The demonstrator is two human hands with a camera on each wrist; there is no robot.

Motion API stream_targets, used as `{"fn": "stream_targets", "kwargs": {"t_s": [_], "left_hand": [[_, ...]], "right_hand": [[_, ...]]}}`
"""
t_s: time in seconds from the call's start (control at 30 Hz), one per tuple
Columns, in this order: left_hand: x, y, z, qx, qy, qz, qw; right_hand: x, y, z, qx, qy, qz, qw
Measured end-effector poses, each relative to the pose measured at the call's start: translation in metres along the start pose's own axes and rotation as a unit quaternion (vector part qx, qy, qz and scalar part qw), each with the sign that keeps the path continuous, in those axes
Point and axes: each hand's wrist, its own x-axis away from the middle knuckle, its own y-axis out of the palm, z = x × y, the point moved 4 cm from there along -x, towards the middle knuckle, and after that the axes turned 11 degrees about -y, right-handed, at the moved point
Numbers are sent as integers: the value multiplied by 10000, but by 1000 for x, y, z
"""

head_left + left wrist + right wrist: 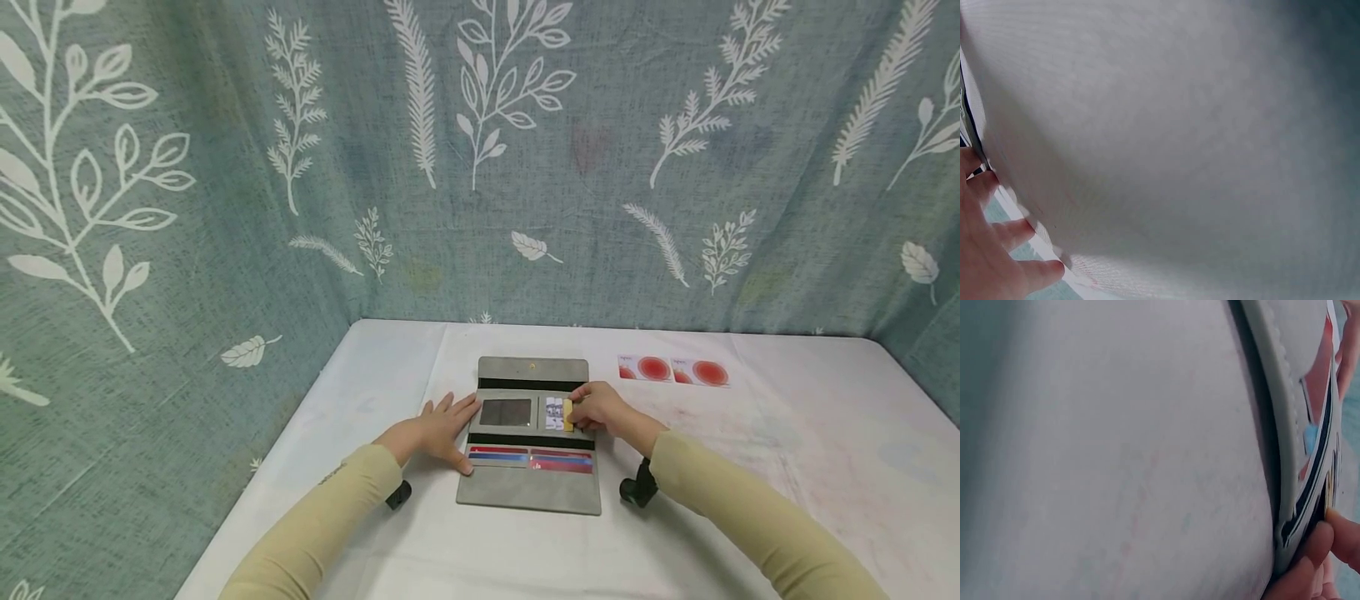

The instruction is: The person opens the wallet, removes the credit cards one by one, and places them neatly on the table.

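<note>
A grey folding wallet (528,493) lies unfolded on the table. My left hand (438,429) rests at its left edge with the fingers spread; in the left wrist view those fingers (1007,234) appear at the lower left. At the wallet's right side, my right hand (600,407) pinches the yellow end of a white-and-yellow card (557,413) at the middle panel's right pocket. The right wrist view shows the thumb (1342,534) against that card's thin edge, with curled fingers by the wallet's side. Red and blue cards (561,461) sit in the lower slots, beside a dark window (506,412) higher up.
Two white cards with red circles (643,367) lie side by side on the white table (810,433), right of the wallet. A leaf-patterned green curtain (480,250) hangs behind and to the left. Black wrist devices (639,485) sit under both forearms.
</note>
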Motion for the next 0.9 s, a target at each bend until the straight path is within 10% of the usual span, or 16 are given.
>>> {"fn": "stream_targets", "kwargs": {"t_s": [0.9], "left_hand": [[0, 0, 0, -17, 3, 34, 10000]], "right_hand": [[7, -18, 12, -784, 400, -402, 9953]]}}
